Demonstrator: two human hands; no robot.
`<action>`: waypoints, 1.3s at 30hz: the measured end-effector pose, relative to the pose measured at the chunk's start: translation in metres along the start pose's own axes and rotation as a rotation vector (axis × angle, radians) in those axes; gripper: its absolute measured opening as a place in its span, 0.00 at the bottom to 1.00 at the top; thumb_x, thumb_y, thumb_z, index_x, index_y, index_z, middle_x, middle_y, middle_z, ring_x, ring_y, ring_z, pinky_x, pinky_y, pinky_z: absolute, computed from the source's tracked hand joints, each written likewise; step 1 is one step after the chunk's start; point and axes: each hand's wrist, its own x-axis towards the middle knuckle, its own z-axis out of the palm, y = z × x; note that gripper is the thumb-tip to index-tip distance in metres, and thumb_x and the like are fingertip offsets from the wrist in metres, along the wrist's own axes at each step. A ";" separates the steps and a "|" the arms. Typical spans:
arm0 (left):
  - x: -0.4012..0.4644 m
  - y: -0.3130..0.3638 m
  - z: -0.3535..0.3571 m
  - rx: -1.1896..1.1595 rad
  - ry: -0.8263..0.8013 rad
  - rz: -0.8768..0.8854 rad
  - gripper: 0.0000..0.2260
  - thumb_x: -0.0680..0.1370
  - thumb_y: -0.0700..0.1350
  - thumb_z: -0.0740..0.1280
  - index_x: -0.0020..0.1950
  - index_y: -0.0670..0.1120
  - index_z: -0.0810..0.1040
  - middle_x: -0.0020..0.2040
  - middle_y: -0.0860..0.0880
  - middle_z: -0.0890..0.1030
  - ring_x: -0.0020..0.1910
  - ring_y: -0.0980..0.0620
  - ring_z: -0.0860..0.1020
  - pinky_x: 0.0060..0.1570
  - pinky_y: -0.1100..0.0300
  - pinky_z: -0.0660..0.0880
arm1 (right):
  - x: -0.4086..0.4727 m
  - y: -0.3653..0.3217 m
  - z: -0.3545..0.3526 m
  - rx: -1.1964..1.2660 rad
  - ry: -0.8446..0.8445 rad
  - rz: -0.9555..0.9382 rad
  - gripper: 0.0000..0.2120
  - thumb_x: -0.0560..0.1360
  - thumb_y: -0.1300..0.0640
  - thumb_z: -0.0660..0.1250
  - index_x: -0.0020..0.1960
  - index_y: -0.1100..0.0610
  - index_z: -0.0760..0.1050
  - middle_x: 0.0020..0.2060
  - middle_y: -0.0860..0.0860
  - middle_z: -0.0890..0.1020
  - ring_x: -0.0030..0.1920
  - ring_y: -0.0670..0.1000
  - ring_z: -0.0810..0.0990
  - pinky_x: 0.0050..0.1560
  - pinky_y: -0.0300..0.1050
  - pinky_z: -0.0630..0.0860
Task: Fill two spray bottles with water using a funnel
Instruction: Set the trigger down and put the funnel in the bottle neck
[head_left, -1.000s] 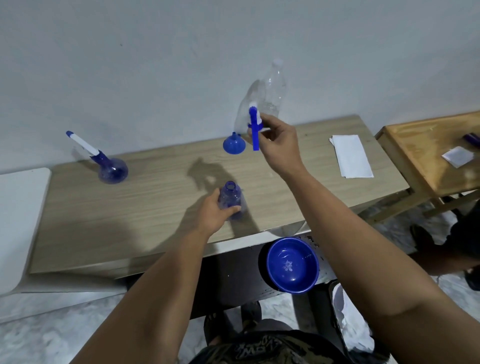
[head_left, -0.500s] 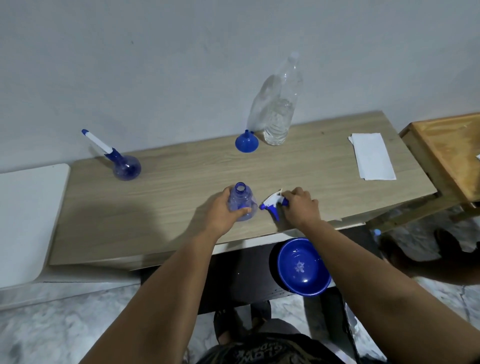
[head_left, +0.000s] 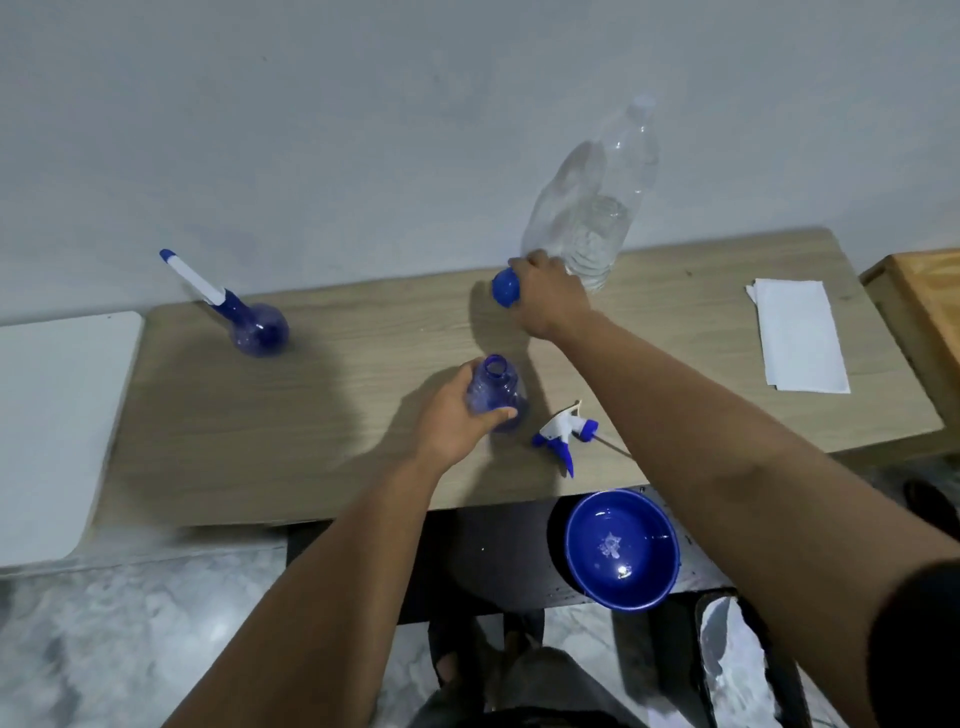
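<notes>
- The spray bottle (head_left: 496, 397), blue, translucent and uncapped, is stood upright near the middle of the wooden table (head_left: 337, 415), nearer the front edge than the back; its open neck is turned upward.
- The table is set against a pale wall, and a second wooden table (head_left: 919, 306) is seen past its right edge.
- A large clear water bottle (head_left: 605, 208), partly filled, is stood at the back edge, right of centre.
- A blue bowl (head_left: 622, 551) is seen below the front edge, on something dark beneath the table.
- A folded white paper (head_left: 797, 335) is laid near the right edge.
- The left hand (head_left: 457, 415) is curled around the body of the uncapped spray bottle, thumb across its front.
- The right hand (head_left: 548, 293) is reached to the back edge, just beside the water bottle, and its fingers are closed over the blue funnel (head_left: 505, 288), which is only partly visible.
- A second spray bottle (head_left: 254, 325), round-bodied with its blue and white head still fitted, is stood near the back left corner.
- The detached spray head (head_left: 563, 434), white and blue with its thin tube, is laid on its side near the front edge, just right of the held bottle and apart from it.
</notes>
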 end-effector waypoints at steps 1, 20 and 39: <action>0.004 -0.003 0.002 -0.025 0.001 -0.006 0.28 0.68 0.47 0.80 0.66 0.53 0.75 0.55 0.59 0.83 0.53 0.62 0.81 0.59 0.56 0.77 | 0.017 -0.006 -0.001 -0.078 -0.028 -0.027 0.30 0.78 0.58 0.68 0.78 0.56 0.65 0.74 0.58 0.68 0.72 0.63 0.70 0.63 0.62 0.76; 0.022 -0.016 0.010 -0.130 0.004 0.007 0.26 0.70 0.44 0.79 0.60 0.64 0.74 0.54 0.61 0.83 0.54 0.62 0.81 0.58 0.58 0.77 | 0.055 -0.007 0.005 -0.265 -0.301 -0.002 0.29 0.69 0.50 0.81 0.66 0.57 0.76 0.60 0.56 0.82 0.58 0.58 0.83 0.47 0.49 0.79; 0.003 0.000 0.008 -0.032 -0.018 -0.009 0.23 0.68 0.45 0.79 0.61 0.48 0.77 0.49 0.51 0.84 0.47 0.50 0.82 0.46 0.58 0.75 | -0.137 -0.035 -0.010 1.385 0.238 0.003 0.34 0.65 0.74 0.82 0.66 0.65 0.71 0.63 0.59 0.83 0.56 0.51 0.87 0.55 0.44 0.84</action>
